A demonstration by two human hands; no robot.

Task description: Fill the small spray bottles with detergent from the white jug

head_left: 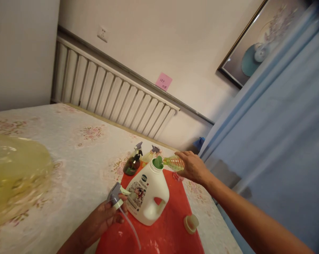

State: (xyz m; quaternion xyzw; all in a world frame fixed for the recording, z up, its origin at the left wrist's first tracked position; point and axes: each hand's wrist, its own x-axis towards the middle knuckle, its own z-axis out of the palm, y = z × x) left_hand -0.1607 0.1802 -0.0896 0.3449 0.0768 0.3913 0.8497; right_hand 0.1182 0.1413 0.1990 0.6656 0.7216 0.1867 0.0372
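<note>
My left hand [103, 216] grips a grey spray trigger head [115, 196], its thin clear tube hanging down over the red mat [167, 238]. A large white detergent jug [154, 192] with a handle stands upright on that mat, close to the left hand. In its open neck sits a green pouring spout [158, 162]. My right hand [195, 168] is wrapped round a clear ribbed bottle [174, 163] of yellowish liquid, tilted sideways with its mouth at the spout. Whether liquid is flowing cannot be made out.
Behind the jug stand a dark pump bottle [132, 165] and a spray bottle [149, 155]. A pale cap [191, 224] lies on the mat's right side. At left is a big yellowish translucent object [16, 173] on the floral tablecloth [77, 162]. A blue curtain [281, 151] hangs at right.
</note>
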